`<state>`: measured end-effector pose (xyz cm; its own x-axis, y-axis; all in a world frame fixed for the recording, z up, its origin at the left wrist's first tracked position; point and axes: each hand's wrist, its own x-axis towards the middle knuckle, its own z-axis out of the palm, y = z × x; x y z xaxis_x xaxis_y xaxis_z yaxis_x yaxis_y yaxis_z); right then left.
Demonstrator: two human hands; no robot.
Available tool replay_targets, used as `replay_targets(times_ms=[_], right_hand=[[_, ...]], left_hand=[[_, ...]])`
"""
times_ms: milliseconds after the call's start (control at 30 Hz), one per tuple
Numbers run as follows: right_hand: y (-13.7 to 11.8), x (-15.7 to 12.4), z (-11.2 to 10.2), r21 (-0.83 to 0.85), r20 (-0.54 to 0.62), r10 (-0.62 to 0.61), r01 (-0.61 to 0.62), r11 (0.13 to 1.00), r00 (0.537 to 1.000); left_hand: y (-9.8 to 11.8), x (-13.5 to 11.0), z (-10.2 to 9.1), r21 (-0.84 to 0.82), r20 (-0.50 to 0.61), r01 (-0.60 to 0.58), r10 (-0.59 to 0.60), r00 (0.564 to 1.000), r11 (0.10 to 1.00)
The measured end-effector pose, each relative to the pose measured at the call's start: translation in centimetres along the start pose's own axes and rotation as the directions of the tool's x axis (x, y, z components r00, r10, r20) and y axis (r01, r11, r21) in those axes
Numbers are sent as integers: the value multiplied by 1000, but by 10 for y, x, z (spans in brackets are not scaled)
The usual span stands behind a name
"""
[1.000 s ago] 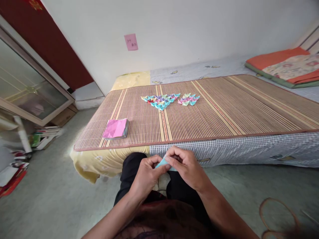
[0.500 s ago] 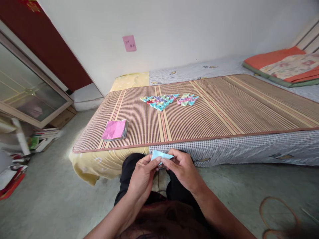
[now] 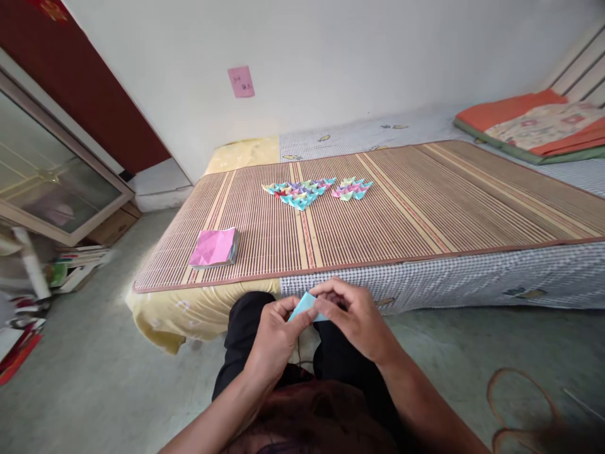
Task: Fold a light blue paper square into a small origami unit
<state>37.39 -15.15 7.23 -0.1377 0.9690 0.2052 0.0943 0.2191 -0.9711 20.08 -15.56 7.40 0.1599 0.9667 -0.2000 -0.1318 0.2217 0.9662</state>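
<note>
A light-blue piece of folded paper (image 3: 304, 304) is held above my lap, close to the bed's front edge. My left hand (image 3: 278, 325) pinches its left side between thumb and fingers. On its right side, the thumb and fingers of my right hand (image 3: 347, 314) are closed on the paper and cover part of it. Farther back on the mat, many small folded paper boats (image 3: 301, 193) in mixed colours sit in a triangular group. A smaller group of folded paper boats (image 3: 352, 188) is just to their right.
A stack of pink-topped square paper (image 3: 213, 247) lies at the left of the striped mat (image 3: 387, 221) on the bed. Folded orange bedding (image 3: 515, 108) is at the far right. A pink note (image 3: 241, 82) is on the wall. A cord (image 3: 491, 394) lies on the floor at right.
The blue paper has been tilted and now shows less of its right side. My right fingers have come over it, nearer my left thumb. The view has shifted slightly.
</note>
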Motion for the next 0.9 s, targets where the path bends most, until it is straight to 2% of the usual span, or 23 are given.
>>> replay_targets(times_ms=[167, 400, 567, 700, 800, 900], right_hand=[[1, 1, 23, -79, -102, -94, 86, 993, 990], [3, -1, 23, -101, -191, -115, 97, 990, 975], [2, -1, 21, 8, -204, -22, 24, 1000, 979], [5, 1, 14, -9, -198, -40, 39, 999, 979], [6, 3, 10, -28, -231, -39, 33, 999, 972], [6, 3, 12, 7, -203, -12, 14, 1000, 979]], left_hand=[[2, -5, 2, 117, 46, -11, 5, 999, 993], [5, -9, 0, 107, 13, 16, -17, 1000, 994], [9, -8, 1, 109, 108, -33, 22, 994, 993], [9, -7, -3, 78, 236, 11, -29, 971, 997], [8, -8, -7, -14, 174, 82, -78, 982, 997], [8, -7, -9, -54, 118, 65, -59, 991, 996]])
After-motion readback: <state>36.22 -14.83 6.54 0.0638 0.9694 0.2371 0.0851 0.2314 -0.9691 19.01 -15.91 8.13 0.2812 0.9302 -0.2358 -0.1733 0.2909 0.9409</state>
